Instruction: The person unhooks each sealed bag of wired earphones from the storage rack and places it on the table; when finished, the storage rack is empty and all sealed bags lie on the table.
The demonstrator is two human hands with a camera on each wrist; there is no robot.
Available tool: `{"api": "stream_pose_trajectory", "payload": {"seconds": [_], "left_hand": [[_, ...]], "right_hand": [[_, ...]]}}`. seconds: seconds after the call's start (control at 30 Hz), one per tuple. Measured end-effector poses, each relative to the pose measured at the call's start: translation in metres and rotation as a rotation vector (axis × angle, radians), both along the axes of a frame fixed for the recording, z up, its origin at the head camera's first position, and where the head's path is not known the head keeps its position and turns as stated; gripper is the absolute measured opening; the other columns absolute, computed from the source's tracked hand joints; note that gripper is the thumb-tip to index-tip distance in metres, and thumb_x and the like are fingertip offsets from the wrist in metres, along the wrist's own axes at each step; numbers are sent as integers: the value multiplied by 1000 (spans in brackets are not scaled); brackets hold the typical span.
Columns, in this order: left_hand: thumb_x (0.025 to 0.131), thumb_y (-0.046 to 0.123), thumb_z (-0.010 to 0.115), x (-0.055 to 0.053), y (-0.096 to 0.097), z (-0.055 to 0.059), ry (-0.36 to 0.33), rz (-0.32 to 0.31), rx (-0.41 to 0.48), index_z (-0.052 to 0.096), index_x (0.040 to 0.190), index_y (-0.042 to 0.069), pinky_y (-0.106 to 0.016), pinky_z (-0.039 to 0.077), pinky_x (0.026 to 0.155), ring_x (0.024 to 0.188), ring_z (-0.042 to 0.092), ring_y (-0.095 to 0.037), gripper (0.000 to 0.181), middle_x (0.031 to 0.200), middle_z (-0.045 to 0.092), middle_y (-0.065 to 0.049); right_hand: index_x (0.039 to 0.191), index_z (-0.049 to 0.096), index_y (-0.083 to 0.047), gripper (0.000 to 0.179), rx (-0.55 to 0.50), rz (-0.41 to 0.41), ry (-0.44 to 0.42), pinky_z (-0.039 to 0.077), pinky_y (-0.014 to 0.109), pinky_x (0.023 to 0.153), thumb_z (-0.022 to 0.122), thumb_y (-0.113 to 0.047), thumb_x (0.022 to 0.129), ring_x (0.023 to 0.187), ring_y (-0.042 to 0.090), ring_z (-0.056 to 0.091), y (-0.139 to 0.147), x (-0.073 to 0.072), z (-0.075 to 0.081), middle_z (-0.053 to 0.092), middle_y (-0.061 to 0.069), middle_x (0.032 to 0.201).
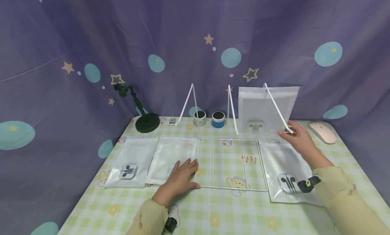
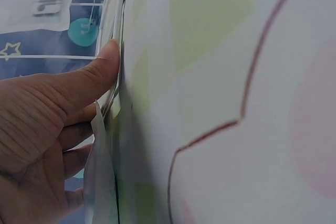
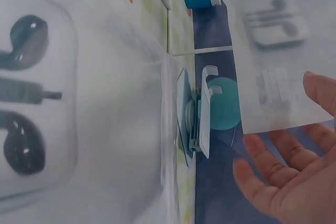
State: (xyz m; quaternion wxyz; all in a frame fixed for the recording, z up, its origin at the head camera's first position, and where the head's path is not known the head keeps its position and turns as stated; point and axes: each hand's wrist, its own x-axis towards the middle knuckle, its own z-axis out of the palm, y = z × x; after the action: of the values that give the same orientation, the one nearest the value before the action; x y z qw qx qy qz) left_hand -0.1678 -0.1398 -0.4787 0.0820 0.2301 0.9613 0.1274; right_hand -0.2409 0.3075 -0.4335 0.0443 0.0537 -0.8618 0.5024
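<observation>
A white wire rack (image 1: 233,108) with three slanting arms stands mid-table. From its rightmost arm hangs a translucent zip bag (image 1: 251,104) with boxed earphones inside. My right hand (image 1: 301,143) is at the bag's lower right corner, beside the arm's end; in the right wrist view its fingers (image 3: 270,163) are spread and loosely bent, not visibly pinching the bag. My left hand (image 1: 181,177) rests, fingers extended, on the edge of a flat zip bag (image 1: 175,152) and the rack's base. Earphone bags also lie at the far left (image 1: 137,150) and right (image 1: 274,160).
Behind the rack stand a silver speaker (image 1: 199,120) and a blue speaker (image 1: 218,122). A small player (image 1: 172,121) and black desk stand (image 1: 147,122) are back left, a pink mouse (image 1: 323,132) back right. The right wrist view shows a pale blue folding holder (image 3: 206,124).
</observation>
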Motion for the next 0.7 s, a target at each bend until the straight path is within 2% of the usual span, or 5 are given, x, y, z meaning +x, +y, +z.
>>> {"api": "stream_pose_trajectory", "payload": {"seconds": [0.17, 0.3, 0.4, 0.47, 0.7], "left_hand": [[78, 48, 76, 0, 1, 1, 3, -1, 1, 44, 146, 5, -61, 13, 114, 144, 27, -32, 86, 154, 36, -9], [78, 47, 76, 1, 1, 2, 0, -3, 3, 44, 146, 5, -61, 13, 114, 144, 27, -32, 86, 154, 36, -9], [78, 45, 77, 1, 1, 2, -3, -4, 12, 45, 146, 4, -62, 14, 113, 143, 28, -33, 86, 154, 37, -10], [78, 45, 77, 1, 1, 2, -4, -2, 11, 45, 146, 4, -62, 14, 113, 143, 28, -33, 85, 154, 37, -10], [79, 45, 77, 0, 1, 1, 4, -8, 18, 45, 145, 4, -62, 14, 113, 143, 28, -33, 84, 154, 37, -10]], "right_hand": [[132, 45, 5, 50, 48, -27, 42, 44, 20, 65, 62, -26, 97, 82, 2, 49, -6, -3, 1, 53, 8, 93], [117, 49, 6, 40, 88, -62, 44, 44, 28, 68, 62, -26, 97, 92, 24, 53, -12, -2, 2, 54, 21, 99], [122, 49, 9, 46, 82, -78, 23, 46, 33, 74, 60, -29, 98, 106, 37, 54, -16, -1, 1, 55, 31, 115], [119, 51, 10, 46, 82, -87, 5, 45, 36, 73, 59, -31, 98, 102, 37, 54, -17, -1, 1, 57, 31, 111], [96, 58, 8, 46, 118, -119, -15, 37, 33, 61, 55, -37, 99, 74, 22, 42, -15, 5, 3, 48, 4, 74]]}}
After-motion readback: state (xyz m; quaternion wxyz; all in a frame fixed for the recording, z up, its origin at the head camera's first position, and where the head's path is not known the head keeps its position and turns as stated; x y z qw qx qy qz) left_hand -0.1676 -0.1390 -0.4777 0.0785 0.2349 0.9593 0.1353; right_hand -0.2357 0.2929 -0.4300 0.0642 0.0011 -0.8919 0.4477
